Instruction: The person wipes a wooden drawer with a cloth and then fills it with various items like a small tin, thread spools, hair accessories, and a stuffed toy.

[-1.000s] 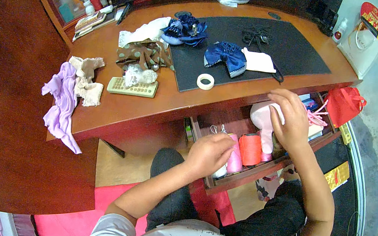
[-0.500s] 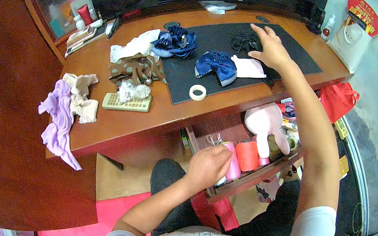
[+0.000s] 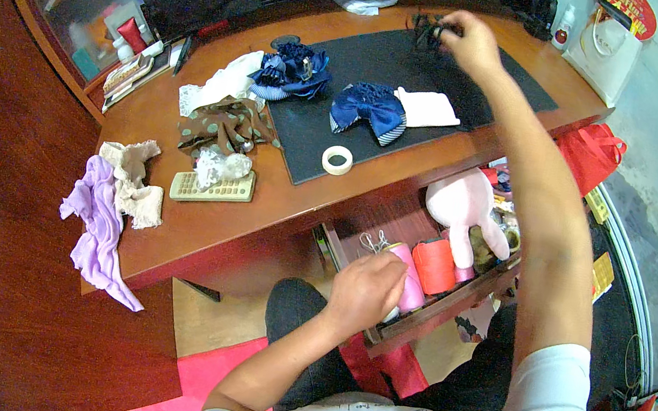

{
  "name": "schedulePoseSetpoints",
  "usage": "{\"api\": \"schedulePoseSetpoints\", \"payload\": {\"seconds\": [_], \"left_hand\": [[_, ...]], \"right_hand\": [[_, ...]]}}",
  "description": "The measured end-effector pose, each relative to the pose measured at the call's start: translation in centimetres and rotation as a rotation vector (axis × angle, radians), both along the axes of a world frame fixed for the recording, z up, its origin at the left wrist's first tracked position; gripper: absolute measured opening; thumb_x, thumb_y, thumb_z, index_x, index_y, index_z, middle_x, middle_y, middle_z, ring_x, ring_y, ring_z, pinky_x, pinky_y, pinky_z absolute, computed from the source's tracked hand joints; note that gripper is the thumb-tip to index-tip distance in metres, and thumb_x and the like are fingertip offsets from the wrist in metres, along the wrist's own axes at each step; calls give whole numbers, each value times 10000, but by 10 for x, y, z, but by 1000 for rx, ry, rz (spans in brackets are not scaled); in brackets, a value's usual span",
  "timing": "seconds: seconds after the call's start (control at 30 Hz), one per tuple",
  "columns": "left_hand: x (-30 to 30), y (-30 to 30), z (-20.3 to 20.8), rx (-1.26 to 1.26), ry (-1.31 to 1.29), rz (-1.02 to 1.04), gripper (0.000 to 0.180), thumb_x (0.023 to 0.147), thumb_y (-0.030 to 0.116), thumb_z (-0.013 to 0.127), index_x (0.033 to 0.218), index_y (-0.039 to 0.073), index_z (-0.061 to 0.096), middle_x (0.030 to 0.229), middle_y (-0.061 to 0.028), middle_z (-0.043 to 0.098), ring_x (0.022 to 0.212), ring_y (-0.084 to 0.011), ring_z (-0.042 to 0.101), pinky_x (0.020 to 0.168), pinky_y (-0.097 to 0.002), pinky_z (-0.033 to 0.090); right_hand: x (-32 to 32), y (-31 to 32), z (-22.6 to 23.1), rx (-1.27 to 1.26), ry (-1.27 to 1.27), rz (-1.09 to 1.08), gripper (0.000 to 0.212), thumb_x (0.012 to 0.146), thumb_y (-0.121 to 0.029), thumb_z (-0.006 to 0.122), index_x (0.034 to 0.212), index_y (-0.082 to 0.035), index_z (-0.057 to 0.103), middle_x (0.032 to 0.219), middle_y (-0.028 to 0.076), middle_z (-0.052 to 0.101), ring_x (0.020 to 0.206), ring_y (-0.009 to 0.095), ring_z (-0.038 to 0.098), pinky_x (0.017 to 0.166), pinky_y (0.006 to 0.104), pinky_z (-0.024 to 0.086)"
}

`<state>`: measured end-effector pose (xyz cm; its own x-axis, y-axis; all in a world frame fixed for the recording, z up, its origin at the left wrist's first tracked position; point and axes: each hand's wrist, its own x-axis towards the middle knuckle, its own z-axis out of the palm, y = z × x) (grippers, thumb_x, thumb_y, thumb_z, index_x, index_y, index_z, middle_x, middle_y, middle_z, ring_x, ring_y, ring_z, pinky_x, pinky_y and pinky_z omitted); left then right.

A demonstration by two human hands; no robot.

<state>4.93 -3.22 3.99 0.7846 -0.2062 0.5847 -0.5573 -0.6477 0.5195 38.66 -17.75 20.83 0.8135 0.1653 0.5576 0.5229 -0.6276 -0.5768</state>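
At the far side of the black desk mat, my right hand pinches a tangled bundle of black cord, raised off the mat. My left hand is closed at the near left corner of the open drawer, beside a pink spool of thread. What its fingers hold, if anything, is hidden. Nearer on the mat lie a navy bow with striped edges, a folded white cloth and a roll of tape.
Inside the drawer are an orange spool and a pale pink bunny-shaped item. Leftward on the desk lie navy ruffled fabric, brown dotted cloth, a calculator and lilac cloth. A red bag hangs at the right.
My right hand has closed on the black cord bundle and lifted it up and away from the mat. The left hand stays at the drawer. The view has shifted slightly.
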Motion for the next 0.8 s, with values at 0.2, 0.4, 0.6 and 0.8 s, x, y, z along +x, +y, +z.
{"api": "schedulePoseSetpoints", "payload": {"seconds": [0.2,0.4,0.6,0.8], "left_hand": [[0,-2,3,14,17,-1,111,814,98,689,909,41,675,911,-106,691,802,-313,676,712,-402,547],[0,-2,10,57,96,-17,136,858,118,662,954,25,688,975,-147,698,890,-347,676,777,-416,550],[7,-6,24,-628,721,-236,349,1046,233,485,1295,7,578,1210,-155,631,985,-195,658,849,-340,569],[17,-33,28,-1428,1311,-757,703,1004,551,426,1518,94,275,1416,-258,481,1219,-402,564,1037,-497,470]], "right_hand": [[-9,-55,48,378,-63,357,217,940,-123,676,1140,-50,639,1037,20,674,899,112,666,835,265,560],[-118,-77,73,850,165,683,136,954,-79,631,1085,-88,597,960,-4,619,818,127,630,821,324,556],[-185,-100,64,868,301,756,144,975,-148,626,1101,-88,591,991,2,629,987,136,639,953,363,528],[-208,-96,3,910,543,1035,418,918,-169,709,1282,-45,544,1119,70,658,1024,222,670,931,386,553]]}}
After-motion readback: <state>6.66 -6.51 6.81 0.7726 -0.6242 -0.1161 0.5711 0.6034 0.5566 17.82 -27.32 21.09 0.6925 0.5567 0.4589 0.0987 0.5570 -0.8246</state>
